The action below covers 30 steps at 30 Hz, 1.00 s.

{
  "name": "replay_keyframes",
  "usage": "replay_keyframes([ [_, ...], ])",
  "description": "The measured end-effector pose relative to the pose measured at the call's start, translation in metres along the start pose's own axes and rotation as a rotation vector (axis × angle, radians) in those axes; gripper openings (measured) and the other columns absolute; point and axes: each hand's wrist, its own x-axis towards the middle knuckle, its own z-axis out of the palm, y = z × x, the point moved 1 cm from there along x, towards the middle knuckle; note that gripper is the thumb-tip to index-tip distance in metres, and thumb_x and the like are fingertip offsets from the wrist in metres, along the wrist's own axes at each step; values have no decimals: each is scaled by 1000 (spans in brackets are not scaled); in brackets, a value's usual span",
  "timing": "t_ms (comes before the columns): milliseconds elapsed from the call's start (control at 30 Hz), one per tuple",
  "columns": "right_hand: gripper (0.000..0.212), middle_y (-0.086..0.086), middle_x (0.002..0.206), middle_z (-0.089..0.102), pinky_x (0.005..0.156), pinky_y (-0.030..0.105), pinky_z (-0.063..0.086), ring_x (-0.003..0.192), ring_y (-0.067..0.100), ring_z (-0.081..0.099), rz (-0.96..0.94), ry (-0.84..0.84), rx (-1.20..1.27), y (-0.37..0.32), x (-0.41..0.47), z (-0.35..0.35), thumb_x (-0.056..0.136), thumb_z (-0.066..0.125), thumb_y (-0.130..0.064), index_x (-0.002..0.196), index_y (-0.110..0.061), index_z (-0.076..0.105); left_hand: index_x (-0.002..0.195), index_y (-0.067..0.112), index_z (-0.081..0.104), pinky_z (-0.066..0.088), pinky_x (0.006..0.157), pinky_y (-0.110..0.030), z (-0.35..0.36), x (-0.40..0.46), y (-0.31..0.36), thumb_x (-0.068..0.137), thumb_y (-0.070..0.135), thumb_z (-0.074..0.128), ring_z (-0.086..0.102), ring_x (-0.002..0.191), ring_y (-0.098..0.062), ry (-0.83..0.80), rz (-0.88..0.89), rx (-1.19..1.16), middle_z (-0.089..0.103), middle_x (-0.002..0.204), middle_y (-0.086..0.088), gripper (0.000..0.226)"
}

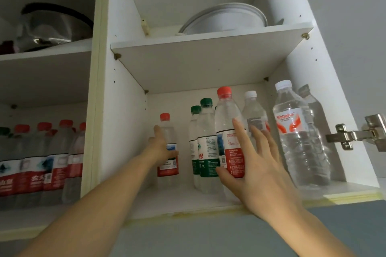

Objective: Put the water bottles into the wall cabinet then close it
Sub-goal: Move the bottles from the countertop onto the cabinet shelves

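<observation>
GRIP: left hand (160, 148) wraps small red-capped clear plastic bottle (168, 150) on lower shelf (167, 200); right hand (257, 165), fingers spread, rests against taller red-capped clear bottle (228, 131), not wrapped | RISK: nudging could topple crowded green-capped bottles (203, 144) | HIDDEN: cabinet door out of frame.

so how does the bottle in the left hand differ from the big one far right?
The small bottle has a red cap and red label, and the left hand grips it. The big bottle has a white cap and orange-red logo, looks taller and wider, and stands untouched. Both are clear, upright, on the bottom shelf.
</observation>
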Motion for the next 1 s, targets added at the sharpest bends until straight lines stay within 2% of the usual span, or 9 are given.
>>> replay_keyframes([
  [133,106,1,164,22,120,53,31,158,26,1,-3,-5,-27,2,0,-3,86,56,-70,155,-49,-21,158,16,-7,52,101,-51,4,5,-1,91,28,76,57,123,-39,38,-3,132,42,149,-23,107],
  [233,102,1,144,43,104,47,50,145,25,26,10,15,-47,3,-1,-7,84,56,-66,161,-41,-7,159,18,-9,56,94,-48,2,3,2,85,43,78,57,119,-35,88,65,393,42,144,-20,118],
  [300,102,0,130,49,95,44,53,130,25,37,34,22,-41,3,-2,-9,83,57,-62,162,-35,-1,159,23,-9,54,96,-48,0,1,3,79,54,80,51,125,-37,143,163,621,36,147,-20,123],
  [400,103,2,121,52,94,44,51,124,26,41,56,12,-44,1,-4,-10,81,59,-57,163,-31,2,160,32,-6,44,107,-52,-2,3,-1,76,62,77,27,144,-41,136,280,915,0,166,-19,122],
  [467,103,3,121,51,92,44,51,122,27,41,76,0,-48,0,-4,-9,79,57,-57,162,-31,3,160,33,1,40,109,-55,-1,7,-3,73,67,76,18,147,-42,84,313,1041,-14,166,-17,120],
  [633,105,3,119,53,82,43,51,117,26,40,111,0,-50,0,-2,-8,77,61,-55,162,-32,4,160,29,4,26,119,-57,2,15,-5,59,78,79,13,148,-46,-8,273,1068,-24,163,-19,135],
  [767,105,2,117,52,78,40,50,114,25,42,113,-4,-53,0,-2,-6,78,62,-55,162,-32,4,161,26,-1,20,121,-55,4,16,-12,62,78,76,4,150,-47,-14,314,1102,-28,164,-16,136],
  [933,106,3,116,52,75,38,49,113,25,43,106,-4,-51,0,-4,-7,78,65,-54,162,-32,3,161,20,1,18,123,-53,5,10,-15,68,78,72,7,150,-47,26,306,1195,-22,165,-21,131],
  [1000,106,2,117,52,75,36,50,114,24,44,100,-2,-48,-1,-4,-8,79,64,-55,162,-32,2,161,17,1,13,124,-53,7,8,-21,74,76,69,3,151,-49,40,282,1244,-19,165,-22,126],
])
